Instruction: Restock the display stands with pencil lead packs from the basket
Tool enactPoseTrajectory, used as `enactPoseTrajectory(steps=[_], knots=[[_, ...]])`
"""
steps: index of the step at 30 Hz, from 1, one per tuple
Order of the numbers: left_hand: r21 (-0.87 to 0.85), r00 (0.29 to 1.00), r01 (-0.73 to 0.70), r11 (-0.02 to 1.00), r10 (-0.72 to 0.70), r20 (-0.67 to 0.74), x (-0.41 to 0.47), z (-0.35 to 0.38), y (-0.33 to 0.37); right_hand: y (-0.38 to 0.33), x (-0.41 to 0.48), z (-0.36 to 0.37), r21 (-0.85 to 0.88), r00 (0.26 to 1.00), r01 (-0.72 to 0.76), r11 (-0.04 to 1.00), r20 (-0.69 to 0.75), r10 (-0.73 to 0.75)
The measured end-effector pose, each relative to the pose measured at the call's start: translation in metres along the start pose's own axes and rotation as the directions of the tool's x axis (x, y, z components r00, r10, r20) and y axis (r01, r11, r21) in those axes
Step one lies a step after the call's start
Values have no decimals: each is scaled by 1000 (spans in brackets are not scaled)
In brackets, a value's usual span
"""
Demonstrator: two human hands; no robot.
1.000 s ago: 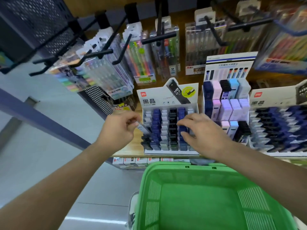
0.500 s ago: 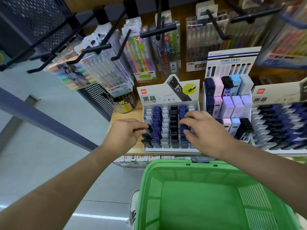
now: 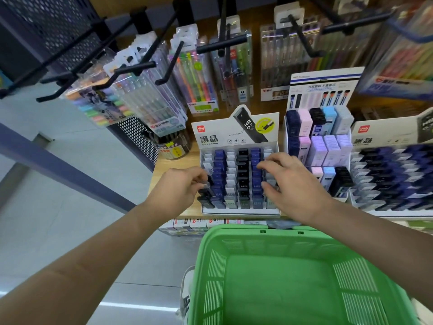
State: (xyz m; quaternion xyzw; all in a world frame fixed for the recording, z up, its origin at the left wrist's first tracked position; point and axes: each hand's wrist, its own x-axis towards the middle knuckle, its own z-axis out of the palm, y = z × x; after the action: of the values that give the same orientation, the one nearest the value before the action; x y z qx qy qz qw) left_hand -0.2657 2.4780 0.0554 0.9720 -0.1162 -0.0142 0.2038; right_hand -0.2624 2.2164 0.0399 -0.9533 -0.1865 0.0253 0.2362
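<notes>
The left hand [image 3: 178, 191] pinched a dark pencil lead pack [image 3: 210, 181] in the leftmost column of the white cardboard display stand [image 3: 236, 134]. The right hand [image 3: 290, 186] touched the stand's right columns with bent fingers; whether it gripped a pack was unclear. The green plastic basket [image 3: 246, 231] sat below.

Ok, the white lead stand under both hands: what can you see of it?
The display stand is a white cardboard tray with a header card bearing a red logo and a pictured HB 0.7 lead case. Six stepped columns hold white, blue and black packs. It sits on the wooden shelf beyond the green basket. The left hand pinches a dark pack in its leftmost column; the right hand rests on the right columns.
</notes>
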Motion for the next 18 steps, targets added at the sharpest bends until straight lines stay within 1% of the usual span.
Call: enactPoseTrajectory(steps=[2,5,8,10,15,18], knots=[[-17,999,13,1000,-14,-52,0,1,-1,0,-1,0,-9,1000,1,1000,8,-1],[23,993,-20,1000,23,-113,-1,3,2,1,-1,0,-13,1000,2,1000,-1,-2],[4,993,-30,1000,30,-114,0,5,3,1,-2,0,-23,1000,18,1000,-4,-19],[22,996,-17,1000,19,-91,3,6,4,0,-3,0,-35,999,42,999,19,-41],[84,998,54,995,-50,-44,3,5,5,0,-4,-9,-22,998,48,999,51,-47],[93,994,86,992,-78,-82,-1,1,11,4,-8,-21,-17,999,18,1000,50,-17]])
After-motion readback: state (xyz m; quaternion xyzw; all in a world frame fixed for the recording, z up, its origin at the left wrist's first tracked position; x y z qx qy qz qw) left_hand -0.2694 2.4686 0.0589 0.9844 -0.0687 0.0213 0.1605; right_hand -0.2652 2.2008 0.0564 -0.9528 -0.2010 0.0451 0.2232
